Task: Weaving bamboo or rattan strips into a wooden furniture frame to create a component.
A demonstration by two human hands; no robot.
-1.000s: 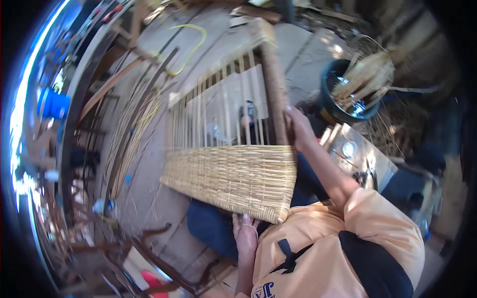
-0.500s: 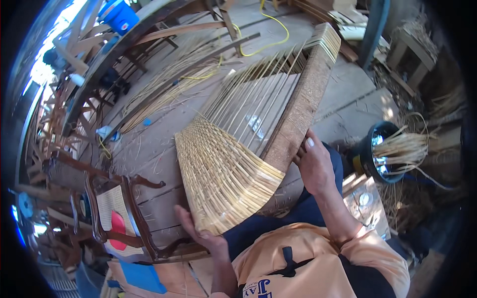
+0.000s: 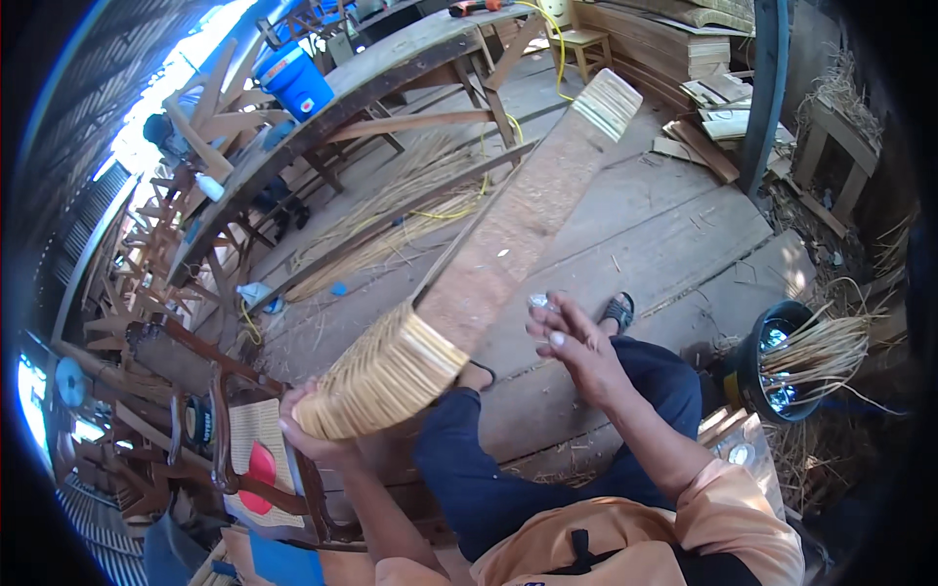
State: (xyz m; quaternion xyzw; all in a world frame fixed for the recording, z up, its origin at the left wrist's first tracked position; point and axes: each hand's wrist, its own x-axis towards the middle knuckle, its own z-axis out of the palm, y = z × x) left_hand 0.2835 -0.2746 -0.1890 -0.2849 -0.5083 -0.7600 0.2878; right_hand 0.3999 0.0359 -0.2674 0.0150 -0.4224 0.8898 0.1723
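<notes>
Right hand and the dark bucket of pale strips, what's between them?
In the head view, the right knee, in dark trousers, shows between the right hand and the bucket.

The view looks from the person's head, through the left of two side-by-side fisheye cameras. It faces down and forward, over the shirt (image 3: pixel 532 537) and knees (image 3: pixel 657 376), with the hands (image 3: pixel 590 366) close below the lens. Its wide sweep takes in the floor (image 3: pixel 674 249) and, farther off at upper left, the bench (image 3: pixel 401 63); straight edges bow outward.
</notes>
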